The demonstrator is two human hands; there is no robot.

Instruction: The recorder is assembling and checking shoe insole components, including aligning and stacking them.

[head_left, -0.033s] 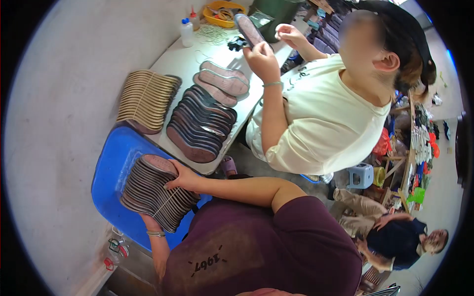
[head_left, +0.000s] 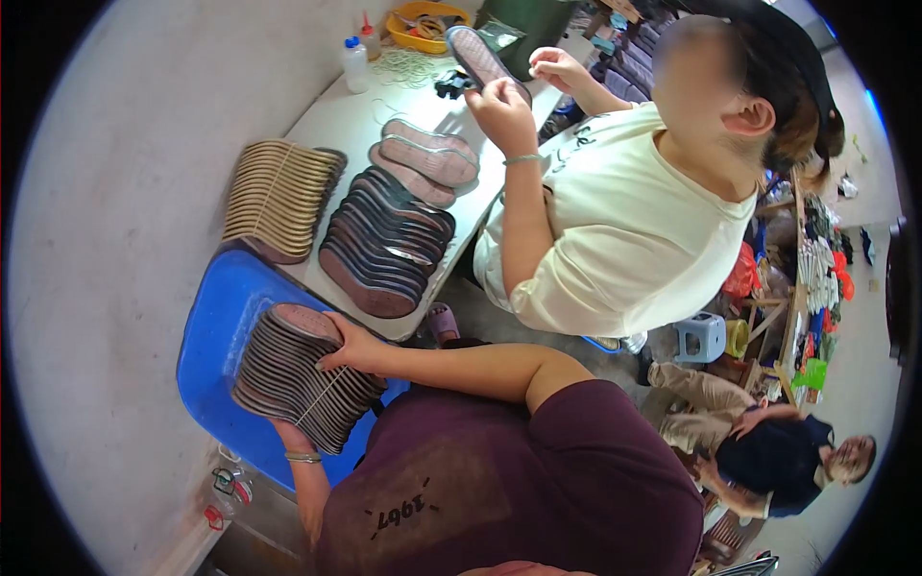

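A bundle of shoe insoles, dark-edged with pinkish faces and a thin band around it, is held in both my hands over a blue plastic tub. My right hand grips its upper end, the thumb lying across the insoles' edges. From below, my left hand supports the stack; its fingers are hidden under it. Beyond the tub, a tan-edged banded bundle of insoles and a loose dark row of insoles lie on the white table.
A co-worker in a cream shirt stands across the table, holding one insole. Two squeeze bottles and a yellow basket sit at the far end. Another person in dark clothes sits at right, near a blue stool.
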